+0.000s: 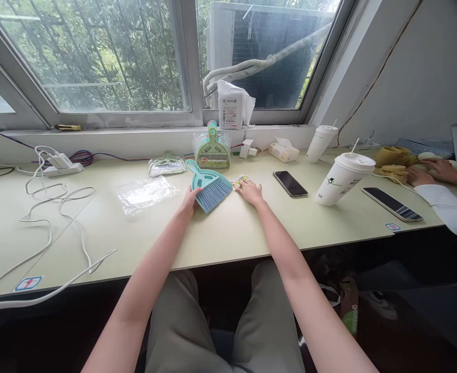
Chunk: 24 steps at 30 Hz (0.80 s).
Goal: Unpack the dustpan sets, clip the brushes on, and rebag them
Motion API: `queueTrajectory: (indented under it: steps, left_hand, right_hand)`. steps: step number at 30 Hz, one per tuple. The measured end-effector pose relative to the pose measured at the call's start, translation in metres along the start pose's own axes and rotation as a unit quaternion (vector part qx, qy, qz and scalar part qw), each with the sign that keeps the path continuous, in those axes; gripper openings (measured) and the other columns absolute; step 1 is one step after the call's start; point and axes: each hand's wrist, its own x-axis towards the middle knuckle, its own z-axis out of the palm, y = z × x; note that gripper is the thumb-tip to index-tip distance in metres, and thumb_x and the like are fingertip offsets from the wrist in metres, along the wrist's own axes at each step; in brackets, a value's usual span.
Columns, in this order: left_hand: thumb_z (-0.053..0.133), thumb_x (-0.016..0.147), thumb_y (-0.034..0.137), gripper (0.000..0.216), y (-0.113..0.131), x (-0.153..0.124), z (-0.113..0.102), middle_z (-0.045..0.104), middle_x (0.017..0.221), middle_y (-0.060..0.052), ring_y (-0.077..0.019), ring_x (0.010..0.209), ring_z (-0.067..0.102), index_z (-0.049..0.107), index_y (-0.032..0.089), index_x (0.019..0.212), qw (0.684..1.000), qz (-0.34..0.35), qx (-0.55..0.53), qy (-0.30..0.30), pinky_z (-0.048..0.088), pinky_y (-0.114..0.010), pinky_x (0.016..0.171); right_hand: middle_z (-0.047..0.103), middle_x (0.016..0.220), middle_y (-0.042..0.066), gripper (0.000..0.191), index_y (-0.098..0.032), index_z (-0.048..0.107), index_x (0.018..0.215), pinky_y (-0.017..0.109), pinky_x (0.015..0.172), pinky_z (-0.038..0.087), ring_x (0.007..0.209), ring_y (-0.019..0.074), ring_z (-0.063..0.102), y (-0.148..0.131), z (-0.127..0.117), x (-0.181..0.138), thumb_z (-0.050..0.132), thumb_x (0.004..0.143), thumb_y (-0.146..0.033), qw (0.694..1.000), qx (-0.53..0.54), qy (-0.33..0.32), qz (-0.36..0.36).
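Note:
My left hand [190,200] grips a small teal dustpan [199,179] by its lower left side. A hand brush with grey-blue bristles [215,194] is nested in the dustpan, and the set is tilted up above the table. Just to its right, my right hand [250,192] has its fingers on a small yellow-and-green printed card [240,180], partly hidden under them. A flattened clear plastic bag [146,194] lies to the left of my left hand. Behind the dustpan, a stack of packaged dustpan sets [212,150] leans near the window wall, with another wrapped set [167,164] beside it.
A black phone [290,184], a tissue pack [283,151] and two white lidded cups [342,178] [321,142] stand to the right. White cables [63,194] and a power strip [63,168] spread over the left side. Another person's sleeve [447,207] rests at far right, near a second phone [392,204].

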Motion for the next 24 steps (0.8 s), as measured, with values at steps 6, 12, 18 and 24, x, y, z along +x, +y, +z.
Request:
queueTrajectory:
  steps: [6,12,18,24]
  left_hand:
    - [0.068,0.071,0.026,0.044,0.004,-0.002,0.001,0.062,0.108,-0.005,-0.0187,0.090,0.064,0.053,0.026,0.112,1.000,-0.003,0.002,0.025,0.055,-0.030,0.071]
    - [0.069,0.071,0.026,0.043,-0.002,0.001,0.004,0.062,0.104,-0.005,-0.0185,0.088,0.065,0.049,0.025,0.109,0.999,-0.010,-0.013,0.039,0.056,-0.030,0.068]
    - [0.068,0.074,0.032,0.039,0.001,-0.007,0.008,0.063,0.102,-0.004,-0.0166,0.085,0.065,0.050,0.022,0.107,0.996,0.050,-0.079,0.014,0.055,-0.029,0.070]
    - [0.070,0.068,0.022,0.044,0.006,-0.012,0.005,0.063,0.100,-0.002,-0.0134,0.082,0.063,0.050,0.021,0.106,0.990,0.094,-0.099,0.020,0.054,-0.025,0.068]
  right_hand:
    - [0.068,0.113,0.008,0.033,-0.026,0.064,0.116,0.055,0.113,0.006,0.112,0.0223,0.056,-0.005,-0.002,0.002,0.047,0.092,-0.041,0.997,0.014,0.056,0.053]
    - [0.063,0.124,0.011,0.047,-0.021,0.056,0.129,0.042,0.107,0.031,0.115,0.0229,0.057,-0.030,-0.013,-0.002,0.035,0.095,-0.047,0.972,0.184,0.135,0.053]
    - [0.034,0.152,0.003,0.055,-0.032,0.041,0.141,0.064,0.111,0.007,0.142,0.0268,0.025,-0.079,-0.002,-0.025,0.032,0.093,-0.058,0.978,0.166,0.023,-0.127]
    - [0.009,0.159,0.002,0.062,-0.032,0.018,0.150,0.070,0.107,-0.007,0.147,0.0252,0.000,-0.099,0.002,-0.043,0.012,0.094,-0.059,0.979,0.124,-0.033,-0.155]
